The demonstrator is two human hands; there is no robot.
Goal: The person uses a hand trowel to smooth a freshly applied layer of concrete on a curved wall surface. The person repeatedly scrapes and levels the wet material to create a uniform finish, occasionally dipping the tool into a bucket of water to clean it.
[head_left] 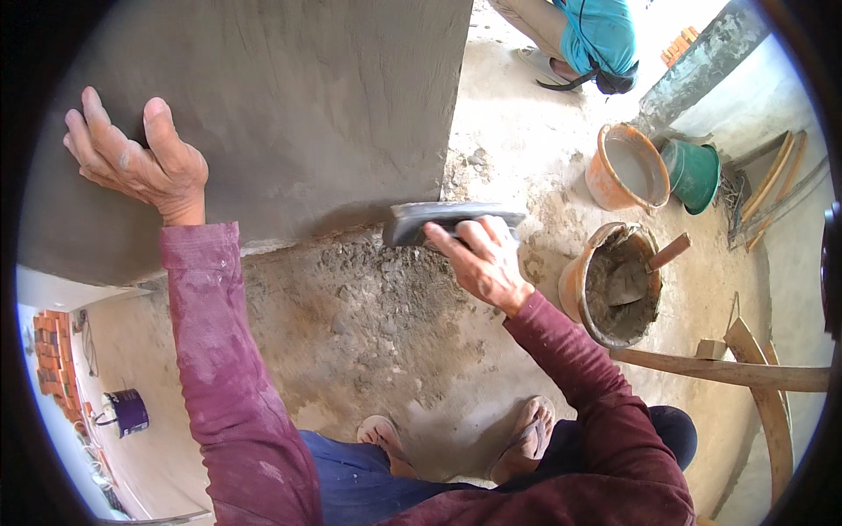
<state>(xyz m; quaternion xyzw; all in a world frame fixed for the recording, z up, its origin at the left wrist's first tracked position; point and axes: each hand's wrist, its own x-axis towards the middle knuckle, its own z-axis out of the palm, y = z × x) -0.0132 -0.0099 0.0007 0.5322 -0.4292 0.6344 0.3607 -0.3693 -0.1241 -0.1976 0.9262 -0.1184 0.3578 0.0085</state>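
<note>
The plastering float [447, 212] is at the lower right corner of the plastered wall [307, 105], its long axis running left to right, almost level across the view. One end points left over the wall's bottom edge; the other points right, past the corner, with floor [544, 114] behind it. Whether its face presses on the plaster cannot be told.

The right-hand grip [487, 263] is closed around the float from the near side, fingers curled over its middle. The left-hand grip [153, 162] is empty, fingers spread and thumb apart, in front of the wall well to the left; contact with the plaster is unclear.

Lumpy mortar debris [368, 289] covers the floor at the wall's foot, just below the float. Near the right forearm stands a mortar bucket [574, 289] with a wooden-handled trowel [669, 252] resting in it. Behind it are an orange bucket [605, 180] of cloudy liquid and a tilted green bucket [693, 175]. Wooden strips [719, 368] cross at the right, near the mortar bucket. A co-worker in a turquoise top [605, 39] is low to the floor beyond the wall's corner.

The float is dark, with a paler, greyish, smeared upper edge.
</note>
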